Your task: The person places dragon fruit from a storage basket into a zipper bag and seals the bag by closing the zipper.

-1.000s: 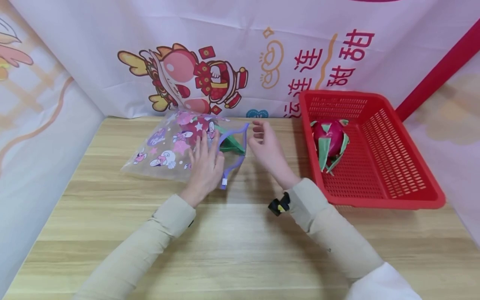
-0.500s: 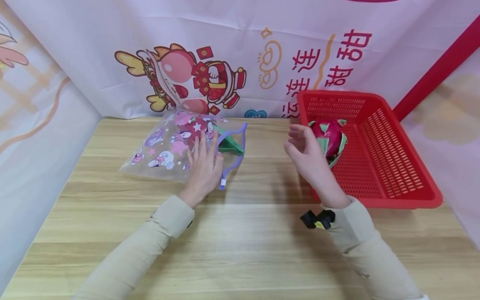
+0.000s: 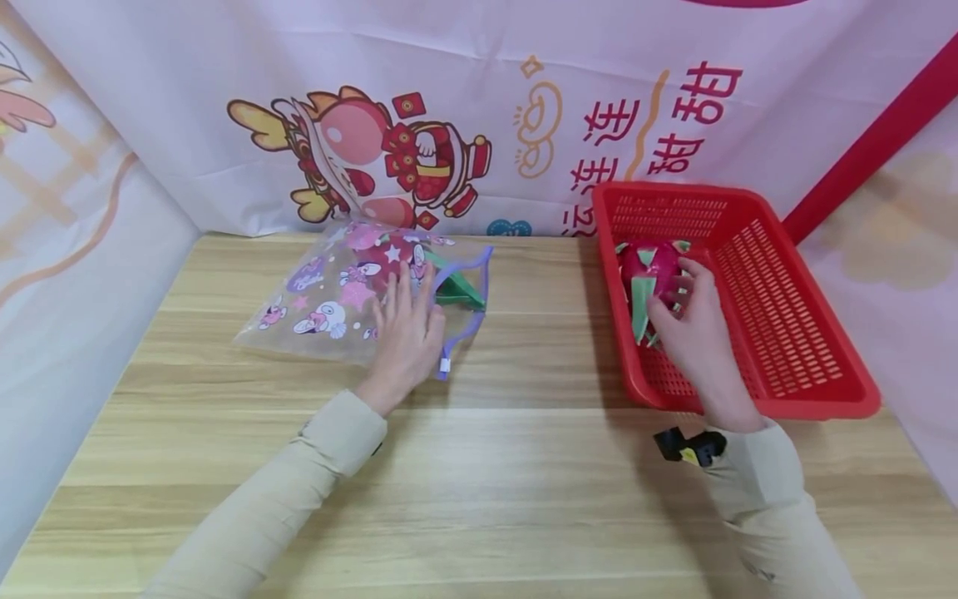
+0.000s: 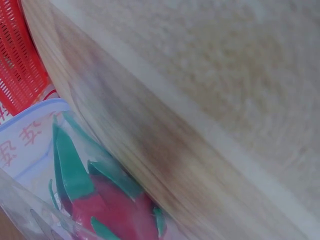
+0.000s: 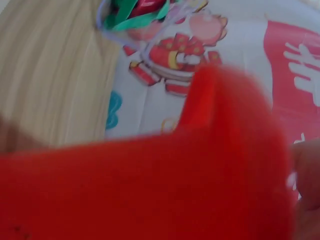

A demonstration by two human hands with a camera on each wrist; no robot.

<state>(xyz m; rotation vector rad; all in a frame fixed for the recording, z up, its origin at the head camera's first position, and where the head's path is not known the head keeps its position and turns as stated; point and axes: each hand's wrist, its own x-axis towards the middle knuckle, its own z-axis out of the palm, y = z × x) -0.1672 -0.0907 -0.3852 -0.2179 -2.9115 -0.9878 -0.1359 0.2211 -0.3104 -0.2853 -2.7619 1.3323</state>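
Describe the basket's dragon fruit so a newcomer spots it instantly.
Find the red perforated basket on the right of the wooden table. Inside, near its left wall, sits a magenta dragon fruit with green leafy scales. Unlike the similar fruit in the clear, cartoon-printed zip bag, this one is unbagged.

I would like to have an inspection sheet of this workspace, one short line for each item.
Surface: wood-grain table, bare at the front.
Things in use: clear printed bag, mouth gaping, one dragon fruit inside; red basket with another dragon fruit.
Clutter: nothing seen.
Hands: left hand flat on the bag; right hand at the basket's fruit, grip unclear.
Cables: nothing seen.
Surroundings: printed cloth behind the table.
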